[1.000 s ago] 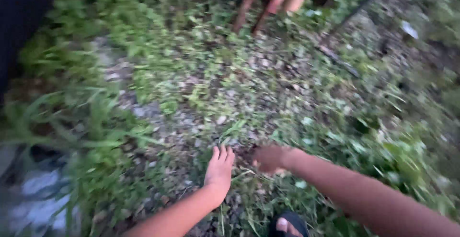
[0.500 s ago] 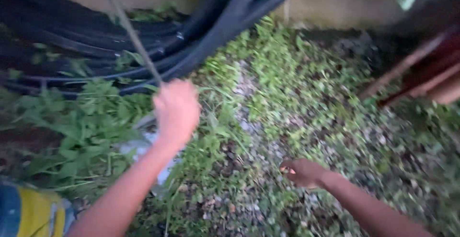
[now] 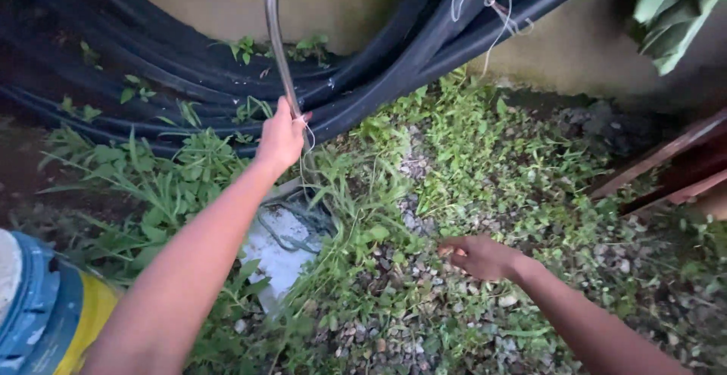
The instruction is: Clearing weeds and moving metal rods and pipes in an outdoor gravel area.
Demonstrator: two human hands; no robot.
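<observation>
My left hand (image 3: pixel 282 135) is closed around a thin grey metal rod or tube (image 3: pixel 274 34) that rises up out of frame in front of coiled black pipes (image 3: pixel 363 64). A thin pale string hangs from that hand. My right hand (image 3: pixel 478 256) hovers low over gravel and weeds with its fingers curled and pinched; something small may be between the fingertips, but I cannot make it out.
A blue and yellow container (image 3: pixel 42 307) stands at the lower left. A pale flat sheet with dark cord (image 3: pixel 284 242) lies among the weeds. A beige wall (image 3: pixel 227 0) backs the pipes. Reddish wooden slats (image 3: pixel 666 167) lean at the right. White string (image 3: pixel 488 4) dangles from the pipes.
The view swung from open ground to the wall and pipes. My left hand rose from the ground and took hold of the rod. My right hand stayed low, fingers curled.
</observation>
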